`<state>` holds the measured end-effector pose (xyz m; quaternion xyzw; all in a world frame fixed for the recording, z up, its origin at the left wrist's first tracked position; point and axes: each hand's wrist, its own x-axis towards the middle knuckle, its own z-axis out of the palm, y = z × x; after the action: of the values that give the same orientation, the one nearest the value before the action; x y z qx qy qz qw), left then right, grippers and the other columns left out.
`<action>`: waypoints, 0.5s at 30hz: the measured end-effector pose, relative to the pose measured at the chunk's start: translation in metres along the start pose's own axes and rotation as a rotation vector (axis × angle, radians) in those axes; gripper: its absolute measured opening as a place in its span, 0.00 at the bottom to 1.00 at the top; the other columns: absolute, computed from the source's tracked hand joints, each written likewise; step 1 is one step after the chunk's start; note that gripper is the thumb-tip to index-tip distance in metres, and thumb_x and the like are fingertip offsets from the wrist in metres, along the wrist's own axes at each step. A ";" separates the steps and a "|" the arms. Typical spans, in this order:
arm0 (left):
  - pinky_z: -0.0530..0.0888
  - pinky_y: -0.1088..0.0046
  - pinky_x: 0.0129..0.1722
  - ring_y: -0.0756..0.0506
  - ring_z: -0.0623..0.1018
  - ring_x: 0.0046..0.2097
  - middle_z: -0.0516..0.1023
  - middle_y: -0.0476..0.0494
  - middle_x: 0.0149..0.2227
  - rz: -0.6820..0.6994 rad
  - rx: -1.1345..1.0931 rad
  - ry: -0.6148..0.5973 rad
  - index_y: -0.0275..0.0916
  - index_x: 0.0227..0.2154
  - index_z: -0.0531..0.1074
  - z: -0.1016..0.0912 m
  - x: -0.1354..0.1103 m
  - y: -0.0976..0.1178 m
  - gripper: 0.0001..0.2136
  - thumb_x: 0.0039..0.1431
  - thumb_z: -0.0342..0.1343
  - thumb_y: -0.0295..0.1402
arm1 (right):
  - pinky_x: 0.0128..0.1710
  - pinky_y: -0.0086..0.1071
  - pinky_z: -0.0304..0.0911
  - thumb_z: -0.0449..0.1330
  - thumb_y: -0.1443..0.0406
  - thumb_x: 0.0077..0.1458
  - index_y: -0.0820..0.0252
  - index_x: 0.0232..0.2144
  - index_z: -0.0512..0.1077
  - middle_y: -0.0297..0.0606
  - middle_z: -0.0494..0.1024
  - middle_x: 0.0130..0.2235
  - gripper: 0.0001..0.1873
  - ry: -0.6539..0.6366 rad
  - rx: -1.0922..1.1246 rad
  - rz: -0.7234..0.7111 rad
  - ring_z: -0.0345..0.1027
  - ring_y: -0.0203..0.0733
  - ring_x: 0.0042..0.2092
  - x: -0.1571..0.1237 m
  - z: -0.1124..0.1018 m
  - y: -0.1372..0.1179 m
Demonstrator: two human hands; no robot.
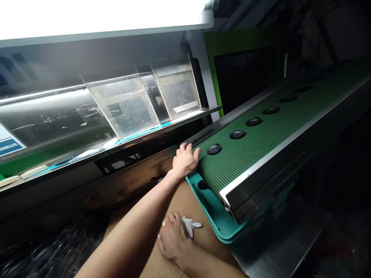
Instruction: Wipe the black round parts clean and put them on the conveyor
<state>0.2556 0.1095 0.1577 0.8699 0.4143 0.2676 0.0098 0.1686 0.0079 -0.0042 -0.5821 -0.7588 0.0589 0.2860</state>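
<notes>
My left hand (186, 159) reaches to the near end of a green conveyor belt (246, 154), its thumb spread from its fingers and nothing visible in it. Closest to it on the belt lies a round black part (213, 149), flat and disc-like. Lower down, over the brown cardboard surface (183, 197), my right hand (174, 236) has its fingers curled round a white cloth (191, 225), which sticks out on its right side and may be a glove. Under the belt's end stands a teal bin (216, 220), with a dark round piece (203, 185) inside near its left wall.
More black parts (237, 134) lie in a row along the belt. A metal side rail (275, 154) edges it. To the left runs a ledge with clear panels (127, 104), under a bright lamp (101, 19). Shiny black plastic (55, 251) lies at lower left.
</notes>
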 end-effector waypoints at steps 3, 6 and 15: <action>0.59 0.46 0.52 0.26 0.57 0.61 0.56 0.31 0.64 -0.043 -0.157 -0.038 0.41 0.51 0.68 0.022 0.024 0.047 0.29 0.55 0.45 0.56 | 0.52 0.43 0.55 0.56 0.63 0.52 0.63 0.45 0.73 0.50 0.72 0.49 0.18 0.014 0.089 0.080 0.61 0.54 0.50 -0.004 -0.007 -0.003; 0.65 0.55 0.48 0.32 0.69 0.52 0.75 0.32 0.47 -0.023 -0.309 -0.165 0.40 0.36 0.74 0.027 0.037 0.058 0.21 0.49 0.56 0.53 | 0.51 0.42 0.55 0.57 0.65 0.50 0.60 0.49 0.71 0.48 0.72 0.50 0.22 0.040 0.101 0.089 0.61 0.54 0.50 -0.003 -0.007 -0.004; 0.72 0.70 0.29 0.46 0.76 0.32 0.76 0.42 0.33 -0.173 -0.988 -0.254 0.39 0.31 0.63 -0.034 -0.020 -0.002 0.14 0.50 0.62 0.38 | 0.44 0.42 0.56 0.53 0.60 0.53 0.62 0.36 0.73 0.48 0.73 0.40 0.13 0.014 -0.088 -0.062 0.62 0.51 0.44 0.004 0.010 0.006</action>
<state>0.2273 0.0893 0.1768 0.7494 0.3046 0.3218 0.4920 0.1683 0.0160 -0.0138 -0.5707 -0.7765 0.0125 0.2669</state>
